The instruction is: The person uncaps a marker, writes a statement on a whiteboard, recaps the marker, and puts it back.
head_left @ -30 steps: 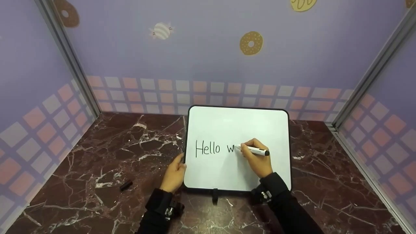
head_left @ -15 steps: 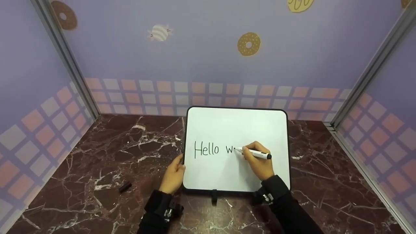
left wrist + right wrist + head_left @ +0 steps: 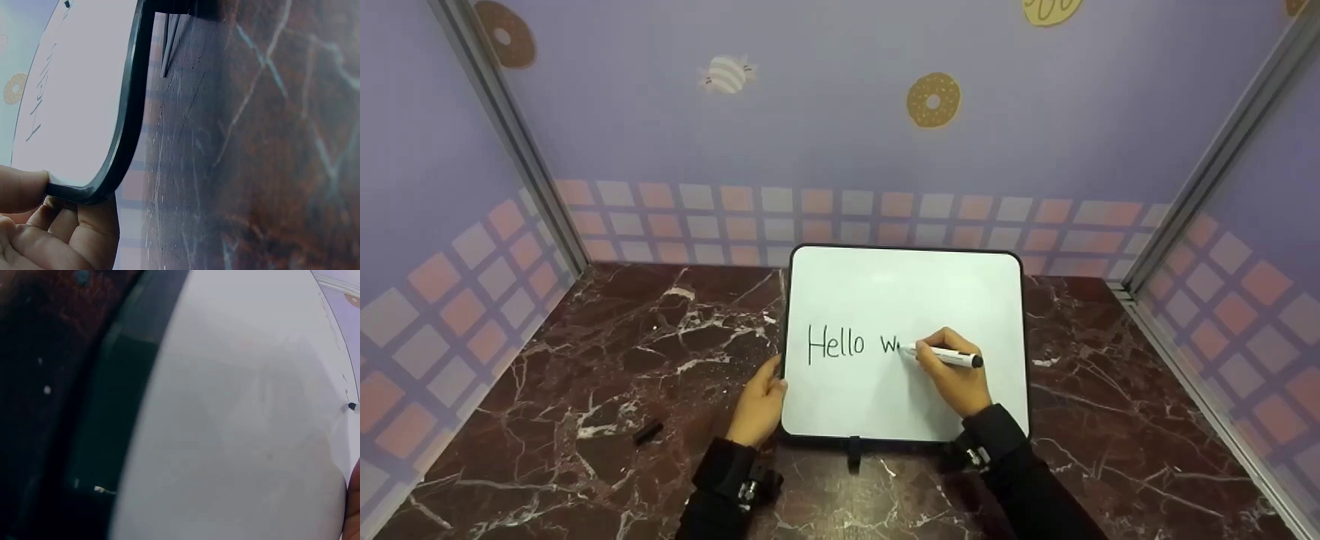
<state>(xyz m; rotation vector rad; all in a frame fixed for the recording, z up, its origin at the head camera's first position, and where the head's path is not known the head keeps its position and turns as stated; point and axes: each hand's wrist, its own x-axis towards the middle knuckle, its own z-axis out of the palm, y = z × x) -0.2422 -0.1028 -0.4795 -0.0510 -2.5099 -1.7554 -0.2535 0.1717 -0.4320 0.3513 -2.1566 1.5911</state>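
Observation:
A black-framed whiteboard (image 3: 877,292) stands tilted on the table, with "Hello w" handwritten in black across its left half. The left hand (image 3: 760,403) grips its left edge. In the left wrist view, the thumb (image 3: 22,188) lies on the front and curled fingers (image 3: 93,230) are behind the frame. Near the board's middle, the right hand (image 3: 958,375) pinches a white marker (image 3: 952,355) with a black end. Its tip touches the board just right of the "w", beside a short dark stroke. The right wrist view shows the dark tip (image 3: 352,406) against the board and part of a finger.
A small black marker cap (image 3: 648,432) lies on the dark red marbled table (image 3: 585,360), left of the left hand. A black support leg (image 3: 854,454) sticks out below the board. Purple patterned walls (image 3: 825,127) enclose the table at the back and both sides.
The marker tip has moved slightly down and left, and a short dark stroke now shows right of the "w". The left hand keeps its grip on the board. The head view has shifted a little.

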